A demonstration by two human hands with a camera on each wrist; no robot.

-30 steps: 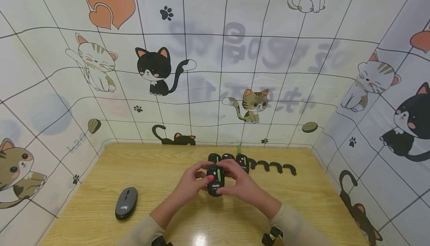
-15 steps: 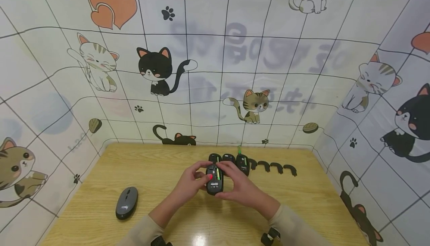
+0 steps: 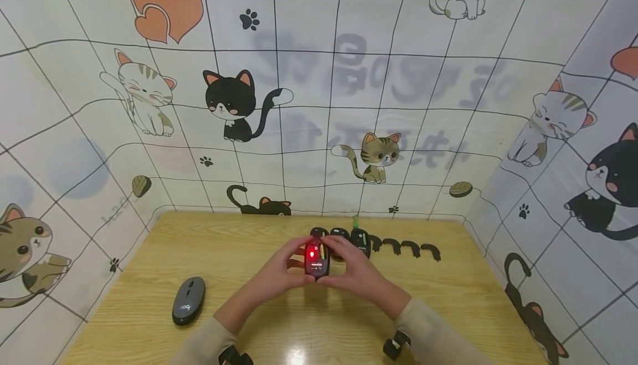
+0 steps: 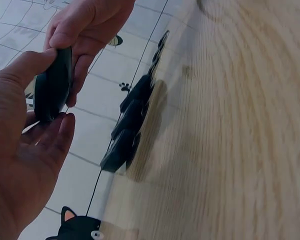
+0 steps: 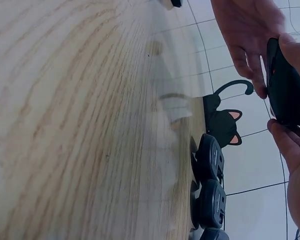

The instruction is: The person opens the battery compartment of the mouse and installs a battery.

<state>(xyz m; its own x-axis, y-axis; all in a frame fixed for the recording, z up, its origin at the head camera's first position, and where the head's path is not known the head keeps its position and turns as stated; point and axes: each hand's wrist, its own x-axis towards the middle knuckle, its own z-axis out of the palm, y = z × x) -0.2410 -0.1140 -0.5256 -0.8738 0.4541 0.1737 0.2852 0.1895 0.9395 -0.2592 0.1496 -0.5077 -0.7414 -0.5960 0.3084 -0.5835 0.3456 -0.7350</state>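
A black computer mouse [image 3: 317, 265] is held above the table with its underside facing the head camera. A red light glows on that underside, beside an open slot with a green battery. My left hand [image 3: 281, 271] grips its left side, thumb at the near end and fingers at the far end. From the right, my right hand [image 3: 356, 268] pinches it the same way. In the left wrist view the mouse [image 4: 52, 90] stands edge-on between both hands. Behind it, three black mice [image 3: 360, 240] lie in a row, undersides up; a green tab sticks up behind the rightmost.
Several arched black pieces [image 3: 411, 248] continue the row rightward along the back of the wooden table [image 3: 239, 237]. A grey mouse [image 3: 189, 301] lies upright at the left. Cat-patterned sheeting [image 3: 309, 77] encloses the back and sides.
The held mouse has shifted slightly up in the head view. My left thumb has slid off its underside to the near end. The red light now shows brightly on the underside.
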